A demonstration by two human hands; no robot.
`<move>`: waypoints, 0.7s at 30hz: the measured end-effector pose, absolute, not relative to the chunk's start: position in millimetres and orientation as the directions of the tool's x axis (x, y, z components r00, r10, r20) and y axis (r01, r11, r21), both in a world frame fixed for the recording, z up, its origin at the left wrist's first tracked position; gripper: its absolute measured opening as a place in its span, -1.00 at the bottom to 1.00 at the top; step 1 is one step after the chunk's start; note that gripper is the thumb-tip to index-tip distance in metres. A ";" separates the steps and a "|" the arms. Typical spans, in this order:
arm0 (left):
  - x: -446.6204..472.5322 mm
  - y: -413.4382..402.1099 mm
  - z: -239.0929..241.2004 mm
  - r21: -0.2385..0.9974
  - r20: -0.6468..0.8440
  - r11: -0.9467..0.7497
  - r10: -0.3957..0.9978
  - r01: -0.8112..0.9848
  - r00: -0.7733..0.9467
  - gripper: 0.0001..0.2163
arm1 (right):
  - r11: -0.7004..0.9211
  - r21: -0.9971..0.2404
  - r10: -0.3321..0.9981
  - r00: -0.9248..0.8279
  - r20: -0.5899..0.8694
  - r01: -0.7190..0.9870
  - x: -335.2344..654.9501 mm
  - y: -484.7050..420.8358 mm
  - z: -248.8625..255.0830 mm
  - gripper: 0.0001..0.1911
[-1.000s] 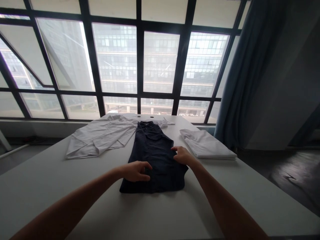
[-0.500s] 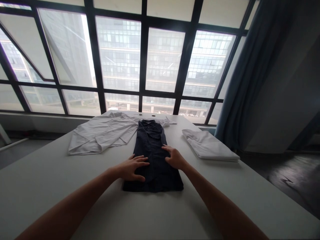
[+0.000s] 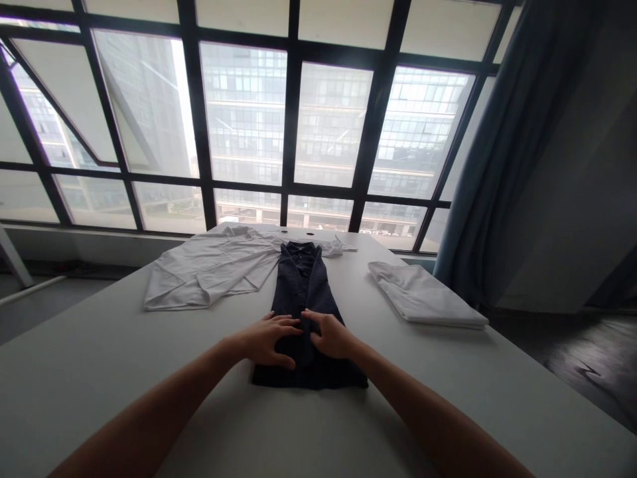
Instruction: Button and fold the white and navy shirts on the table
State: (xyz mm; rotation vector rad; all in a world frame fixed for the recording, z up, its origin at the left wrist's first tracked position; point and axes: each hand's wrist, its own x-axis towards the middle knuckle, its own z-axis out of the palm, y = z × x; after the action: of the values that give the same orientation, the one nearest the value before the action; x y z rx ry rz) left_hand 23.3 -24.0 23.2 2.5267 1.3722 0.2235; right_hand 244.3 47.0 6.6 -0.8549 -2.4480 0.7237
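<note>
A dark navy shirt (image 3: 304, 279) lies lengthwise on the white table (image 3: 99, 372), folded into a narrow strip with its collar at the far end. My left hand (image 3: 269, 340) rests flat on the shirt's near left part, fingers stretched out. Beside it, my right hand (image 3: 331, 334) lies flat on the near right part, its fingers spread and almost touching the left hand's. Neither hand holds anything.
A white shirt (image 3: 209, 269) is spread out at the far left of the table. A folded white garment (image 3: 425, 302) lies at the right near the table's edge. Tall windows stand behind the table and a blue curtain (image 3: 492, 166) hangs at the right.
My right hand has slid leftward across the dark shirt toward my left hand, and the shirt's right side is now folded in, so it looks narrower. The left hand's fingers have flattened.
</note>
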 end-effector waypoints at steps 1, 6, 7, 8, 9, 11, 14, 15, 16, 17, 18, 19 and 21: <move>25.1 -26.0 25.4 0.287 0.027 -0.533 0.835 0.796 0.550 -0.29 | 0.668 -0.596 0.667 -0.714 0.215 0.445 244.7 45.4 8.1 -0.34; 43.7 -41.1 39.2 0.244 0.086 -0.596 0.799 0.765 0.595 -0.38 | 0.668 -0.554 0.700 -0.672 0.241 0.497 249.7 42.3 15.6 -0.47; 48.1 -43.8 41.0 0.243 0.082 -0.598 0.797 0.764 0.598 -0.44 | 0.685 -0.528 0.693 -0.672 0.260 0.502 251.0 42.8 16.0 -0.52; 52.1 -46.0 42.3 0.246 0.075 -0.597 0.797 0.764 0.599 -0.51 | 0.701 -0.502 0.685 -0.676 0.272 0.507 252.1 43.2 15.9 -0.57; 55.7 -47.7 42.9 0.251 0.069 -0.594 0.799 0.765 0.598 -0.59 | 0.711 -0.478 0.679 -0.679 0.277 0.516 252.9 43.6 15.3 -0.60; 61.2 -49.6 42.6 0.256 0.064 -0.587 0.803 0.768 0.592 -0.75 | 0.716 -0.445 0.681 -0.679 0.274 0.538 253.3 43.6 13.7 -0.63; 64.8 -49.7 41.4 0.230 0.064 -0.593 0.800 0.772 0.596 -0.89 | 0.735 -0.391 0.666 -0.701 0.256 0.554 251.4 42.3 11.6 -0.64; 64.8 -49.5 41.8 0.221 0.066 -0.596 0.799 0.772 0.598 -0.89 | 0.743 -0.384 0.656 -0.710 0.255 0.548 250.5 42.0 11.4 -0.64; 64.2 -49.3 42.9 0.218 0.066 -0.598 0.798 0.772 0.599 -0.88 | 0.750 -0.388 0.647 -0.716 0.261 0.536 249.6 42.0 11.4 -0.65; 63.1 -49.2 44.7 0.223 0.068 -0.597 0.798 0.771 0.598 -0.88 | 0.753 -0.401 0.641 -0.718 0.272 0.521 248.8 42.4 11.8 -0.67; 61.6 -49.2 47.1 0.237 0.072 -0.593 0.800 0.769 0.595 -0.88 | 0.753 -0.418 0.640 -0.713 0.287 0.508 248.3 43.1 12.5 -0.67; 59.9 -49.3 49.7 0.257 0.079 -0.588 0.804 0.767 0.590 -0.88 | 0.749 -0.436 0.645 -0.701 0.305 0.499 248.1 43.9 13.3 -0.68; 56.3 -49.8 54.4 0.306 0.100 -0.580 0.808 0.755 0.580 -0.87 | 0.730 -0.463 0.670 -0.660 0.339 0.503 248.2 45.1 15.4 -0.69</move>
State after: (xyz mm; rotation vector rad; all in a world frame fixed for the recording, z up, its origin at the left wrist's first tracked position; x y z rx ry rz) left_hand 56.3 -49.8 54.4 2.5814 1.2994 0.3370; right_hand 248.2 45.1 15.4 -0.8908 -2.4383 0.4545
